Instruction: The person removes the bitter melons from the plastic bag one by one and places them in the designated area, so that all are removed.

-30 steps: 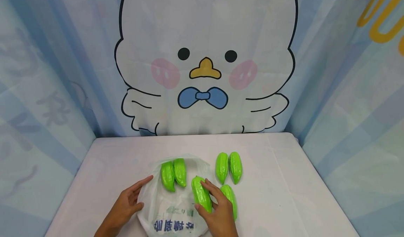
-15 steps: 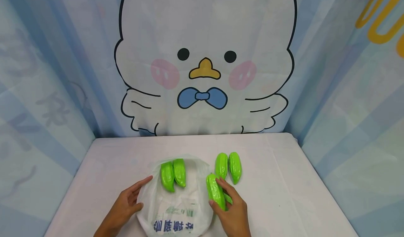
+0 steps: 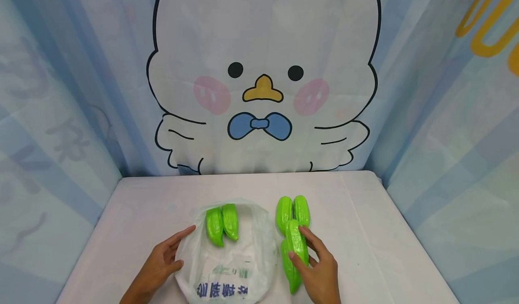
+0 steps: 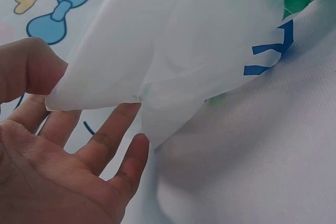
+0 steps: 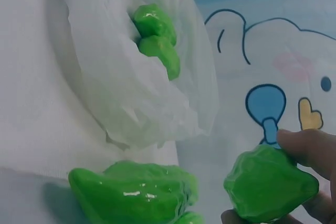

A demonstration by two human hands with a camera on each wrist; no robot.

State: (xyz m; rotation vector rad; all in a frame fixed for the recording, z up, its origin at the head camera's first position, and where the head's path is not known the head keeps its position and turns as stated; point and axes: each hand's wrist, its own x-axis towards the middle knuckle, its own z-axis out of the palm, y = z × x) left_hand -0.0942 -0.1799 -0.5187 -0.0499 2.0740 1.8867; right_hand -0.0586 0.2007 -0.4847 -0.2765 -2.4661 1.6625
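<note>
In the head view, a white plastic bag [image 3: 265,259] with blue print lies mouth open, with two glossy green bitter melons [image 3: 215,227] inside. My left hand [image 3: 160,263] holds the bag's left edge. Its fingers lie around the thin plastic [image 4: 115,51] in the left wrist view. My right hand [image 3: 320,268] grips another bitter melon [image 3: 298,241] between thumb and fingers, right of the bag. Below it, partly covered, is a further bitter melon [image 3: 289,268]. The gripped bitter melon [image 5: 270,184] appears end-on in the right wrist view.
Two more bitter melons [image 3: 284,211] lie side by side behind the right hand, partly overlapped by the gripped one. A white cloth covers the table [image 3: 365,250]. Curtains [image 3: 259,34] with a cartoon print hang behind and at the sides.
My right hand has carried its bitter melon from over the bag's right side out to the right, above the bitter melon on the table. My left hand has stayed at the bag's edge.
</note>
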